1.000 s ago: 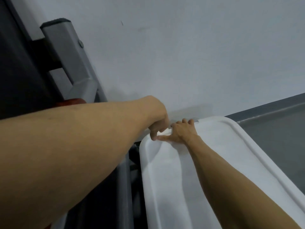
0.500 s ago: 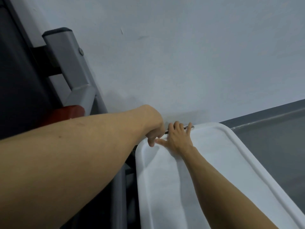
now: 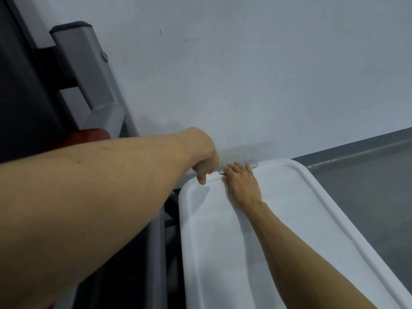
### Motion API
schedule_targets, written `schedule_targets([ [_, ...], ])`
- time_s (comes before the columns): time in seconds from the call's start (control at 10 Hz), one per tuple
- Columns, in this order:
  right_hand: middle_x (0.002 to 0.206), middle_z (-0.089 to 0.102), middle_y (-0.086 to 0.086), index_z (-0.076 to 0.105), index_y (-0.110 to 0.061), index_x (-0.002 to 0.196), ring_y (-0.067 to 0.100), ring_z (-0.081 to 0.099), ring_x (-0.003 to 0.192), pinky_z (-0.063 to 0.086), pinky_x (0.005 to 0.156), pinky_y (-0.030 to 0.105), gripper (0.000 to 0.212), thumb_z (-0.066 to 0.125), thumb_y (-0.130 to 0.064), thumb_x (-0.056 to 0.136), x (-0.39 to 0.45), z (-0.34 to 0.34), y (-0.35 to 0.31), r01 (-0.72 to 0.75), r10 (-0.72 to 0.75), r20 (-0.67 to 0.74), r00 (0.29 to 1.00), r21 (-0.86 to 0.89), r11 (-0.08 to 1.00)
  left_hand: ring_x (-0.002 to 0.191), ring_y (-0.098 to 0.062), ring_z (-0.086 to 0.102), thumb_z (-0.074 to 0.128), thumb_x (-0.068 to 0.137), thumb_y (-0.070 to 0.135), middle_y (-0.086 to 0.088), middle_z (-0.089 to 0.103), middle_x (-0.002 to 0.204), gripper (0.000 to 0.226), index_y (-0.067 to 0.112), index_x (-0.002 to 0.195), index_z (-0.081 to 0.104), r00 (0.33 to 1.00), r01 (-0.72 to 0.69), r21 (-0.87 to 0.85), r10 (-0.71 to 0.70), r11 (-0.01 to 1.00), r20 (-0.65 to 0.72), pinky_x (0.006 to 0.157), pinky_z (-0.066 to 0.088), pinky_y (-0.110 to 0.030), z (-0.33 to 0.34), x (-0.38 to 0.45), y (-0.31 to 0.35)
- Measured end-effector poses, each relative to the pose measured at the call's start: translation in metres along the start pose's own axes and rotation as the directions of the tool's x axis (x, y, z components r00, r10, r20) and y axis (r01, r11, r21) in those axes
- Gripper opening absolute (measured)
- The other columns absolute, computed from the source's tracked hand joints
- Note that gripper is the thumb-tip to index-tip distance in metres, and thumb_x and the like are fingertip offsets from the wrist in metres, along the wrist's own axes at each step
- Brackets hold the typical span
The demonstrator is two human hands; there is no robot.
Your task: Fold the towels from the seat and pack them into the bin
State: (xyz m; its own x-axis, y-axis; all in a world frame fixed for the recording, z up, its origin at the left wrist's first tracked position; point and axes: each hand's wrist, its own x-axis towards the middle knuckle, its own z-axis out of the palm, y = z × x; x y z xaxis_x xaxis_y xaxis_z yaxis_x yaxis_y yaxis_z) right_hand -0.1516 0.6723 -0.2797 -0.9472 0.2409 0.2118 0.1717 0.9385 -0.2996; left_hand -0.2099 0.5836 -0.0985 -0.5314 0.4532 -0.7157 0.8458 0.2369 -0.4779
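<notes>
Both hands (left [image 3: 206,167], right [image 3: 242,184]) grip the white lid's [image 3: 289,219] far edge.

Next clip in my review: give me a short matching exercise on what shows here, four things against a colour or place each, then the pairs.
Things:
1. bin lid
2. left hand
3. right hand
4. metal frame

Descriptions:
A. grey, upper left against the wall
B. white, with a raised rim
C. lies on top of the lid, fingers over its far edge
D. at the lid's far left corner, fingers curled

Pairs: 1-B, 2-D, 3-C, 4-A
</notes>
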Motion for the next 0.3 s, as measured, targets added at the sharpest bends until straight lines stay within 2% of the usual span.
schedule_targets([
  [0.1, 0.168, 0.002, 0.001, 0.011, -0.019, 0.16, 0.022, -0.003, 0.155, 0.001, 0.125, 0.046, 0.062, 0.029, -0.043, 0.106, -0.029, -0.008, -0.005, -0.062, 0.055, 0.168, 0.984, 0.037, 0.997, 0.125, -0.031, 0.052, 0.053, 0.1, 0.044, -0.007, 0.052, 0.141, 0.052, 0.018, 0.144, 0.045, 0.998, -0.013, -0.012, 0.012, 1.0, -0.068, 0.101, 0.042, -0.04, -0.004, -0.01, 0.001],
  [0.2, 0.168, -0.008, 0.006, 0.006, -0.018, 0.16, 0.024, -0.008, 0.154, -0.001, 0.125, 0.046, 0.064, 0.026, -0.045, 0.106, -0.07, -0.03, -0.011, -0.104, 0.102, 0.351, 0.931, -0.014, 0.995, 0.112, -0.03, 0.059, 0.053, 0.1, 0.042, -0.008, 0.061, 0.125, 0.041, 0.016, 0.131, 0.056, 0.976, -0.07, -0.072, 0.053, 0.995, -0.21, 0.091, 0.047, -0.041, -0.007, -0.024, 0.009],
  [0.3, 0.167, 0.008, 0.009, 0.02, -0.014, 0.157, 0.027, 0.009, 0.153, 0.014, 0.124, 0.047, 0.065, 0.037, -0.047, 0.104, -0.112, -0.062, -0.025, -0.177, 0.154, 0.438, 0.886, 0.011, 0.984, 0.108, -0.03, 0.061, 0.051, 0.1, 0.04, -0.007, 0.064, 0.119, 0.037, 0.013, 0.124, 0.061, 0.957, -0.136, -0.129, 0.096, 0.982, -0.275, 0.083, 0.047, -0.037, -0.005, -0.053, 0.033],
])
